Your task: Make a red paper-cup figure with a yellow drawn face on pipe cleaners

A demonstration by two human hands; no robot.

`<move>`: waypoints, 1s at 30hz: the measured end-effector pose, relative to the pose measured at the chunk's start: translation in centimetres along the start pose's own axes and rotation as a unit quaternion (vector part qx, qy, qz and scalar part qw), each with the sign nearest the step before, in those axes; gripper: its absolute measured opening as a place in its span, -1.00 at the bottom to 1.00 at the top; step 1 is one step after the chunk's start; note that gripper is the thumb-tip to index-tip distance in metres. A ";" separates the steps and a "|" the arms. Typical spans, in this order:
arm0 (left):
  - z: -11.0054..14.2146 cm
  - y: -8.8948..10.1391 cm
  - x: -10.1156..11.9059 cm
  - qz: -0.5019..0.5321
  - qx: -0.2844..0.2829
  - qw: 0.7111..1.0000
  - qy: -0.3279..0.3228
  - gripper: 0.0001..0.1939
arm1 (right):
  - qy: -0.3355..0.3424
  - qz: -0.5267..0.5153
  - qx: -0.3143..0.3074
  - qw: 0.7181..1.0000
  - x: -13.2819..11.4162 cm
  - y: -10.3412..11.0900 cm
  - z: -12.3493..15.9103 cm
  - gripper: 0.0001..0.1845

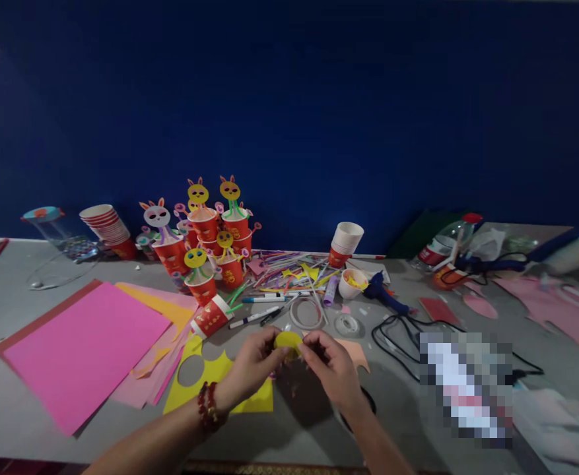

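Between my two hands, just above the table, is a small round yellow paper piece [288, 340]. My left hand [255, 359] pinches its left edge, and my right hand [331, 364] grips the right edge. Under my left wrist lies a yellow sheet [220, 369] with round and jagged cut-outs. A peach paper scrap [353, 355] sits behind my right hand. Past my fingers are a coil of pale tubing [306, 312] and a roll of clear tape [347, 324]. A dark round object under my right wrist is mostly hidden.
Red paper cups with rabbit-like paper heads [199, 227] stand at the back left. Pink sheets [88, 349] lie left. Pipe cleaners [289, 270], a cup stack [346, 243] and a blue glue gun [385, 295] with black cord are behind. A plastic bottle [445, 241] stands right.
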State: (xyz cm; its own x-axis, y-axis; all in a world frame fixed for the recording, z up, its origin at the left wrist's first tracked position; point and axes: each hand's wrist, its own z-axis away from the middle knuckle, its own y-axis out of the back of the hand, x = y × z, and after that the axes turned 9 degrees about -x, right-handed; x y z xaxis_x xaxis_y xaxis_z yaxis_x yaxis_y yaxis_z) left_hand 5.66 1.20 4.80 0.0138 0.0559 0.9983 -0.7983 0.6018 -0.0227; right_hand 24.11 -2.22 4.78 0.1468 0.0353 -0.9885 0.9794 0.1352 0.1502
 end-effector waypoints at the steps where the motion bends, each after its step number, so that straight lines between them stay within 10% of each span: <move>1: 0.1 -0.1 0.0 0.014 -0.002 1.000 0.001 -0.63 | 0.000 0.004 0.001 1.000 0.0 -0.2 0.0 -0.61; 9: 0.0 0.2 -1.3 0.028 0.009 0.999 0.013 -0.53 | -0.006 0.112 -0.035 0.993 1.5 1.7 -0.1 -0.74; 13: 0.0 0.6 -2.2 0.025 0.023 0.999 0.013 -0.53 | 0.013 0.373 0.133 0.918 2.1 8.0 -0.4 -0.82; 17: 0.0 0.7 -3.1 0.005 0.031 0.999 0.018 -0.56 | 0.001 0.509 0.129 0.851 1.9 11.8 -2.3 -0.76; 26: -0.1 0.5 -3.5 -0.098 0.046 0.994 0.026 -0.64 | 0.011 0.580 0.011 0.814 3.1 9.3 -9.0 -0.55; 30: -0.3 1.3 -2.6 -0.224 0.033 0.969 -0.096 -0.73 | 0.049 0.578 -0.017 0.814 1.5 9.7 -8.8 -0.63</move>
State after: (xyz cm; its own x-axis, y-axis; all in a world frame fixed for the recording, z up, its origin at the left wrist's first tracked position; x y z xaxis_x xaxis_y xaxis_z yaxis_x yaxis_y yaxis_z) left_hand 4.73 2.09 2.16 0.2615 -0.3526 0.8985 -0.7740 0.4795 0.4135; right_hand 32.62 7.90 4.85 0.9545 0.2379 -0.1797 0.1893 -0.0177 0.9818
